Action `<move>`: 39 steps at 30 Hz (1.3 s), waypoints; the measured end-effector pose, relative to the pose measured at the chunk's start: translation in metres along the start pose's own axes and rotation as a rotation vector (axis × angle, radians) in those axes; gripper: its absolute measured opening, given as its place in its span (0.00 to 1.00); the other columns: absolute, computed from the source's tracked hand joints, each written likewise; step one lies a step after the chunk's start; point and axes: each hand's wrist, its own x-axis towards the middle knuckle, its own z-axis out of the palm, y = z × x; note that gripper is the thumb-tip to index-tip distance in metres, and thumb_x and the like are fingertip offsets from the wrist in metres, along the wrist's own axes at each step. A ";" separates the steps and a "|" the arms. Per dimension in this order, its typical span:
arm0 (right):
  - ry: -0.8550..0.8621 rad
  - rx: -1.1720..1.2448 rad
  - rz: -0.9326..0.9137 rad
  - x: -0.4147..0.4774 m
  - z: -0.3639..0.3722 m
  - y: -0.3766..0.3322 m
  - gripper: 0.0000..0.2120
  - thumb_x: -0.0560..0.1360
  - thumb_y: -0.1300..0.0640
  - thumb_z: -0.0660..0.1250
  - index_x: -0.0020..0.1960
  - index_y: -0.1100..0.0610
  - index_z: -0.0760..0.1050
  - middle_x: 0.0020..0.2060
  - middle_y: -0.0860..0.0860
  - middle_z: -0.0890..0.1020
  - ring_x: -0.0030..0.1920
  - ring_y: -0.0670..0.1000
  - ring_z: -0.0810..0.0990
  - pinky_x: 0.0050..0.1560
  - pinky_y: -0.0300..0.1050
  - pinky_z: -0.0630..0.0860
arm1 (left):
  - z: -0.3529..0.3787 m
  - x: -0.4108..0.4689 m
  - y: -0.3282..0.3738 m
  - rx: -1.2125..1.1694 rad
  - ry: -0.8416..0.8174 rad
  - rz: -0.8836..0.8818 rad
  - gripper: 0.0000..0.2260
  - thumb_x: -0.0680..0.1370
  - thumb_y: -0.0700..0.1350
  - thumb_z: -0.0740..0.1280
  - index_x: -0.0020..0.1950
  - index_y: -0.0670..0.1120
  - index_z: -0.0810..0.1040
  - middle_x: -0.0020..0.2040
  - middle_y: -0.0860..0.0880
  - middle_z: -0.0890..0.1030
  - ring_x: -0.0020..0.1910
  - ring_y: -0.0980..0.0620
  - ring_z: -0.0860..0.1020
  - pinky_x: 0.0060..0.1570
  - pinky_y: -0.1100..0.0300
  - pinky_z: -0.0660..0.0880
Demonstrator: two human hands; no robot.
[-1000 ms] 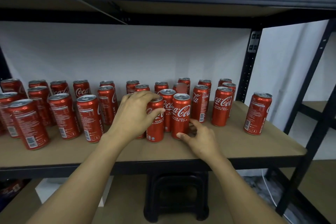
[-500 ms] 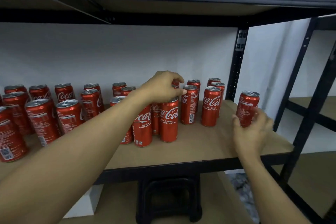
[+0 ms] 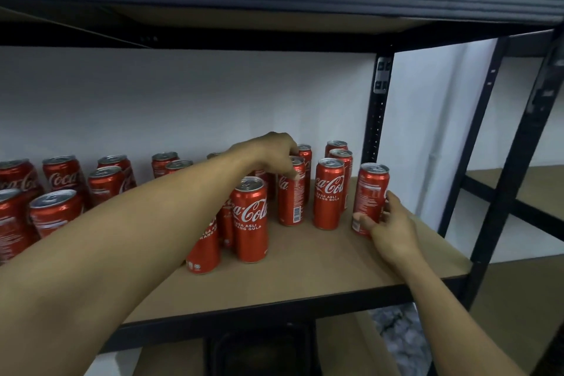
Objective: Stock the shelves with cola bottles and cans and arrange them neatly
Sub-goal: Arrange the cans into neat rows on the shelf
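The right hand curls its fingers round the lower part of the end can, upright on the shelf. The left hand pinches the top of a middle can. One loose can stands between the two sets of fingers, and a front can stands nearer than the left fingers.
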 end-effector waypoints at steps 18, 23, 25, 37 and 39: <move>-0.019 0.091 -0.100 0.000 0.017 0.007 0.34 0.75 0.51 0.75 0.76 0.44 0.63 0.60 0.41 0.76 0.58 0.45 0.75 0.58 0.45 0.72 | -0.096 -0.015 -0.061 -0.623 0.345 -0.014 0.21 0.76 0.39 0.73 0.70 0.45 0.76 0.59 0.49 0.81 0.56 0.50 0.81 0.54 0.55 0.81; -0.013 0.088 -0.104 0.001 0.018 0.009 0.33 0.75 0.49 0.74 0.74 0.41 0.62 0.59 0.40 0.74 0.59 0.45 0.74 0.57 0.45 0.72 | -0.095 0.004 -0.096 -0.496 0.357 -0.128 0.23 0.76 0.38 0.73 0.70 0.43 0.75 0.63 0.45 0.78 0.58 0.46 0.79 0.55 0.51 0.80; -0.015 0.077 -0.106 0.001 0.018 0.009 0.34 0.74 0.48 0.74 0.76 0.43 0.62 0.59 0.39 0.74 0.59 0.44 0.74 0.57 0.45 0.72 | -0.085 0.014 -0.111 -0.443 0.339 -0.181 0.23 0.75 0.37 0.73 0.70 0.42 0.75 0.64 0.43 0.78 0.58 0.45 0.78 0.54 0.50 0.81; 0.003 0.060 -0.088 0.004 0.018 0.009 0.37 0.73 0.49 0.75 0.77 0.44 0.62 0.59 0.41 0.74 0.57 0.45 0.74 0.56 0.45 0.72 | -0.025 0.041 -0.165 -0.317 0.097 -0.352 0.20 0.75 0.33 0.72 0.67 0.40 0.77 0.61 0.42 0.79 0.52 0.46 0.80 0.40 0.59 0.80; 0.005 0.049 -0.091 0.004 0.018 0.008 0.37 0.73 0.48 0.75 0.77 0.44 0.61 0.58 0.40 0.74 0.54 0.43 0.74 0.54 0.43 0.71 | -0.022 0.041 -0.169 -0.316 0.095 -0.367 0.16 0.75 0.34 0.72 0.63 0.40 0.80 0.56 0.43 0.81 0.50 0.48 0.80 0.41 0.58 0.80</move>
